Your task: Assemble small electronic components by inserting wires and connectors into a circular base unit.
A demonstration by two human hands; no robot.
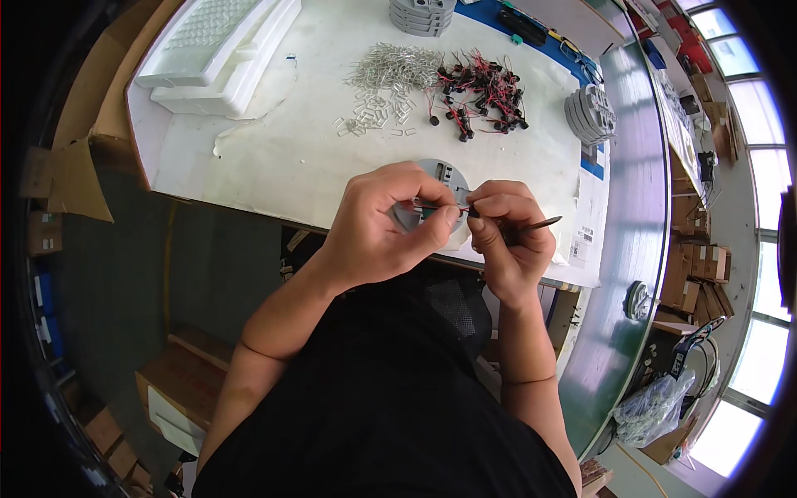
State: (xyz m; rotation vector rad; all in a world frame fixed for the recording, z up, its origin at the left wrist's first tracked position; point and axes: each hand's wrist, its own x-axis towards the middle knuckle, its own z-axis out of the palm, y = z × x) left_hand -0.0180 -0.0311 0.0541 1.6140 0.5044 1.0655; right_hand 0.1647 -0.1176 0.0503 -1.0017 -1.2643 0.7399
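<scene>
My left hand (386, 220) is closed, thumb and forefinger pinching thin wires (427, 207) just above the table's near edge. My right hand (513, 232) is closed at the same height, its fingertips on a small black cylinder (473, 212) that looks like a wired buzzer. The wires seem to run to this cylinder, though fingers hide the join. A slim dark pointed tool (544, 224), perhaps tweezers, sticks out of my right hand to the right; its other end is hidden. Behind and below my hands lies a round grey plastic housing (449, 174), partly covered by them.
Beyond my hands lie a heap of clear U-shaped pieces (390, 70) and a pile of black buzzers with red and black wires (486, 91). Stacked grey housings stand at the back (422, 15) and right (590, 114). White foam trays (212, 62) occupy the far left.
</scene>
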